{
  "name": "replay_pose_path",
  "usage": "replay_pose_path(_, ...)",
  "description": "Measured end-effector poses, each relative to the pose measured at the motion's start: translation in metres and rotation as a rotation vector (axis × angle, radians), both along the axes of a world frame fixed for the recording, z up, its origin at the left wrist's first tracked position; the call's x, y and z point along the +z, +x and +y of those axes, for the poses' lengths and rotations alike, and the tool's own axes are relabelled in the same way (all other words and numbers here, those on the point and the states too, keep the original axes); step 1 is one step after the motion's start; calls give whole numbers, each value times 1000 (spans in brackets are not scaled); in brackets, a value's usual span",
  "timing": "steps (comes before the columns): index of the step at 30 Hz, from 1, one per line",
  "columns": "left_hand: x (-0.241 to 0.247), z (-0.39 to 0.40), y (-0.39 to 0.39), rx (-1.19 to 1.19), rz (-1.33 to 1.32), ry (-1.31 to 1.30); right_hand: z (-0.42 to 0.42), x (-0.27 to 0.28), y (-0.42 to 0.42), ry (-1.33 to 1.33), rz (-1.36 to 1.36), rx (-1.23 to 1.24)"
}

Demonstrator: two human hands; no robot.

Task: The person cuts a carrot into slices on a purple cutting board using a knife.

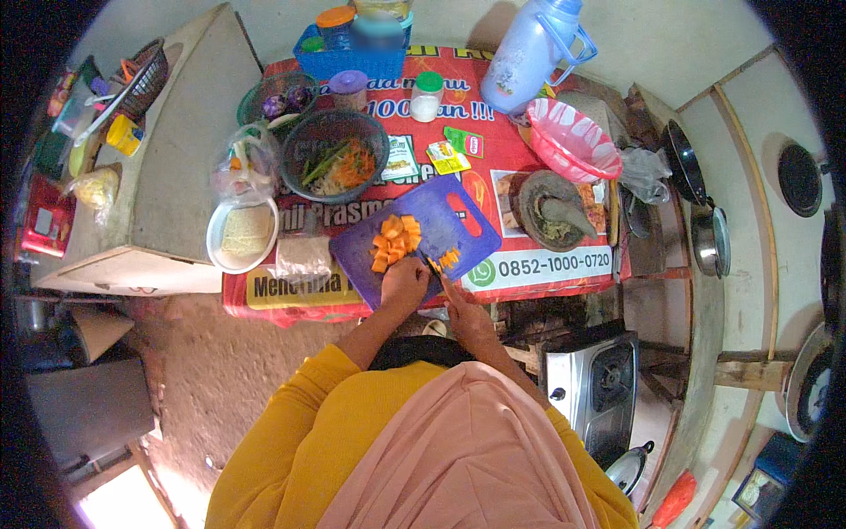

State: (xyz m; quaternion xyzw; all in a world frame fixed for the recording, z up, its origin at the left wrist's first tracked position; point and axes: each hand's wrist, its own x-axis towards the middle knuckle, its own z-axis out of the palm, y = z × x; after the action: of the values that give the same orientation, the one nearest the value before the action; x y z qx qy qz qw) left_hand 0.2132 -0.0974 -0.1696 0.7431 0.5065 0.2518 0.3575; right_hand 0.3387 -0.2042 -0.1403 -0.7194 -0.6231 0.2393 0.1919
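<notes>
A purple plastic cutting board (360, 254) lies at an angle near the table's front edge. On it sit a heap of orange carrot chunks (395, 239) and, to the right, a small group of thin carrot strips (450, 258). My right hand (470, 319) grips a knife (435, 267) by its handle, the blade slanting up and left over the board. Close beside the blade, my left hand (404, 283) rests on the board with curled fingers. Whatever may be under those fingers is hidden.
Behind the board stand a dark colander (310, 188) of cut vegetables and seasoning packets (399, 159). To the left is a white bowl of tempeh-like blocks (215, 244). A stone mortar (529, 218) with a pestle (568, 218) and a pink basket (575, 142) stand right. Below right is a gas stove (562, 377).
</notes>
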Motion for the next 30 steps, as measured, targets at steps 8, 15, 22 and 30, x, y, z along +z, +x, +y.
replay_pose_path(8,1,-4,-1,-11,-30,64,-14,13,0,-157,47,-30)
replay_pose_path(15,-2,-2,0,-1,-2,125,-3,25,-7,-231,88,-61)
replay_pose_path(22,11,0,-3,38,-18,-45,12,40,7,-203,105,-33)
replay_pose_path(30,20,-3,-15,87,-23,35,-6,20,15,-115,118,56)
